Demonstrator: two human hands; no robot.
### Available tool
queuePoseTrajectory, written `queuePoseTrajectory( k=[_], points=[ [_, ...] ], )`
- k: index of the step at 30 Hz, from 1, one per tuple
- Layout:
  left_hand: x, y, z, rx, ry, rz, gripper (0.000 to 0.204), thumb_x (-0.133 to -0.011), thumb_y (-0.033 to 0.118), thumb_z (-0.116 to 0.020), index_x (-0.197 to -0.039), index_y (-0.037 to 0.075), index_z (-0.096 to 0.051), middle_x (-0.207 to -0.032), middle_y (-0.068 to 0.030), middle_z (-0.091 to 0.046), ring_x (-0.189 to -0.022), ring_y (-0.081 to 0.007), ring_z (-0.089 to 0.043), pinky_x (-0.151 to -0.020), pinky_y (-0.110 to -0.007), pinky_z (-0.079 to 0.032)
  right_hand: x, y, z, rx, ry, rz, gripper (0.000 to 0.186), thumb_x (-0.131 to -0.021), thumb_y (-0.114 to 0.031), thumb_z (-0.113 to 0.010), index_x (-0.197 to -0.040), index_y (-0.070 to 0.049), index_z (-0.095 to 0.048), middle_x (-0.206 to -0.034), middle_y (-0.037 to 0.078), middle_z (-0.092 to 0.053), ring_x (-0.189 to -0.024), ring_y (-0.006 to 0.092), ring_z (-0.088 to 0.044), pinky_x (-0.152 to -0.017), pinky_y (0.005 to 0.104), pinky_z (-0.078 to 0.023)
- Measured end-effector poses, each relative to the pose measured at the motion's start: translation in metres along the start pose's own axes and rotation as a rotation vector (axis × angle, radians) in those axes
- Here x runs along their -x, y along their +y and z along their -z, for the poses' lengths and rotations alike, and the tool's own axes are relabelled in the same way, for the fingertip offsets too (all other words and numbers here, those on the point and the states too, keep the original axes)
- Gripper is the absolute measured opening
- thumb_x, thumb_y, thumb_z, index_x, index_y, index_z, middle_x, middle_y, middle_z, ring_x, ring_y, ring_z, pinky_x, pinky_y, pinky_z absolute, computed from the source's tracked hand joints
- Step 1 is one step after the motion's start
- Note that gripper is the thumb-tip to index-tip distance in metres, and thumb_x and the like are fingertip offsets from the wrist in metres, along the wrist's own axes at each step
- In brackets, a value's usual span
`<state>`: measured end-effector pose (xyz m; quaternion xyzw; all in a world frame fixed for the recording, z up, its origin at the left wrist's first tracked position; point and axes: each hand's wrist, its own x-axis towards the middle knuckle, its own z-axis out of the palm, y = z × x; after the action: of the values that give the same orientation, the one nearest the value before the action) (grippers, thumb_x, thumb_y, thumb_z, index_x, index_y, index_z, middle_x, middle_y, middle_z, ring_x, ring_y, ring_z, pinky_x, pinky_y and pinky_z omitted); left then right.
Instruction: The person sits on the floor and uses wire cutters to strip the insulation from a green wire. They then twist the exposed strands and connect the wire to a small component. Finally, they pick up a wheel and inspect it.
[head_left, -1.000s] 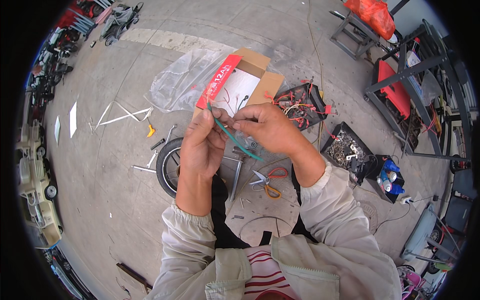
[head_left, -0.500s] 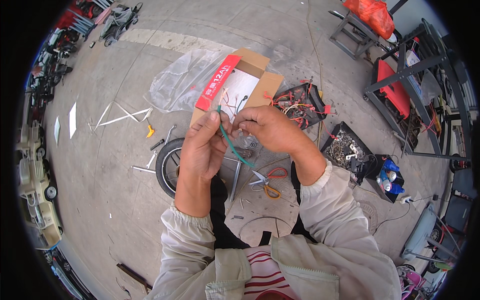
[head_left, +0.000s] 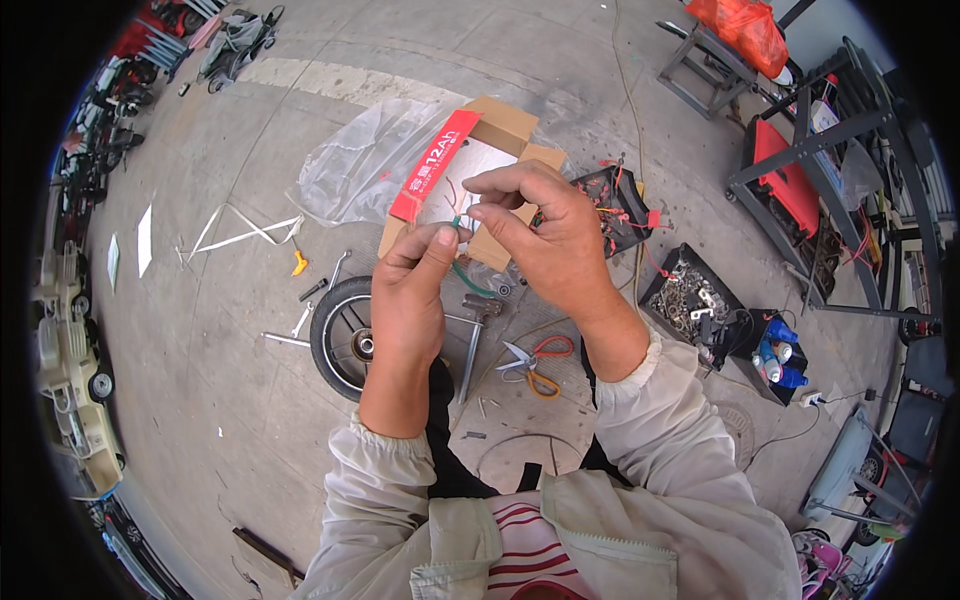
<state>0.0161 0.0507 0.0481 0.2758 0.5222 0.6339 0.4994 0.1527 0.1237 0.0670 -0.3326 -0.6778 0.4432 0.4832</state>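
Your left grip [head_left: 412, 278] is closed on the green cable [head_left: 470, 283], thumb pressed over the forefinger, and there's the tail curving down and to the right, out below your fingers! Just past that thumb, thin reddish strands [head_left: 452, 192] poke up from the cable's end. And here's your right grip [head_left: 552, 228], right beside those strands, thumb and forefinger parted; whether a fine strand touches either tip, I can't tell.

Straight beyond both grips sits the open cardboard box [head_left: 505, 123], red band along its left side, with a clear plastic sheet [head_left: 345, 165] spread on the floor to its left. Off to the right of your right grip, the black tray of wires [head_left: 632, 232], partly hidden by your hand; nearer you, a black bin of metal parts [head_left: 690, 298].

Look below the grips: a hammer [head_left: 468, 362] lies under the cable's tail, the scissors [head_left: 546, 384] to its right, handles red and orange. Left of your left forearm, a black-tyred wheel [head_left: 322, 340], with wrenches [head_left: 303, 319] farther out.
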Motion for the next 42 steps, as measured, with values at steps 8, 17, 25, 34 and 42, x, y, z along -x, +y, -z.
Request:
queuePoseTrajectory(
  k=[8,17,25,34,42],
  points=[
    [0.0,0.0,0.003,-0.112,-0.024,0.042,0.022,-0.091,0.018,-0.067,-0.097,-0.003,-0.07,-0.093,-0.0031,-0.061,-0.09,-0.0116,-0.055,-0.086,-0.026,-0.041,0.004,0.007,-0.002,-0.107,-0.016,-0.116,0.011,-0.081,-0.004,-0.068,-0.089,0.0,-0.061,-0.085,0.008,-0.062,-0.076,0.0154,-0.062,-0.068,0.0295,-0.049],
    [-0.002,-0.004,0.001,0.045,-0.1,0.173,0.018,-0.091,0.015,-0.067,-0.098,-0.001,-0.069,-0.089,-0.0027,-0.066,-0.086,-0.0081,-0.055,-0.08,-0.023,-0.041,0.01,0.01,-0.013,0.273,0.161,0.123,0.007,-0.08,-0.002,-0.062,-0.085,-0.004,-0.059,-0.082,0.011,-0.056,-0.078,0.0324,-0.052,-0.07,0.0413,-0.042],
    [0.007,-0.006,-0.007,-0.012,-0.114,0.237,0.019,-0.091,0.02,-0.066,-0.094,0.002,-0.07,-0.086,0.0004,-0.065,-0.076,-0.0075,-0.047,-0.072,-0.023,-0.037,0.0,0.019,-0.002,0.389,0.419,0.088,0.004,-0.083,-0.004,-0.061,-0.085,-0.003,-0.059,-0.08,0.012,-0.057,-0.074,0.0295,-0.053,-0.068,0.0403,-0.043],
    [-0.007,0.002,0.023,0.426,-0.151,0.208,0.019,-0.096,0.022,-0.058,-0.097,0.005,-0.063,-0.095,-0.0012,-0.061,-0.08,-0.0107,-0.052,-0.078,-0.027,-0.043,-0.025,0.032,0.065,0.102,0.406,-0.151,0.006,-0.084,-0.006,-0.067,-0.088,-0.002,-0.064,-0.07,-0.005,-0.053,-0.064,0.0056,-0.045,-0.057,0.0232,-0.039],
    [-0.001,0.007,0.014,0.528,-0.359,0.247,0.02,-0.095,0.017,-0.06,-0.109,0.004,-0.061,-0.107,-0.0064,-0.063,-0.095,-0.0139,-0.059,-0.087,-0.033,-0.05,-0.009,0.015,0.017,-0.239,-0.252,-0.295,0.006,-0.084,-0.006,-0.067,-0.089,-0.002,-0.066,-0.073,-0.004,-0.062,-0.066,0.0025,-0.051,-0.059,0.0203,-0.041]
  ],
)
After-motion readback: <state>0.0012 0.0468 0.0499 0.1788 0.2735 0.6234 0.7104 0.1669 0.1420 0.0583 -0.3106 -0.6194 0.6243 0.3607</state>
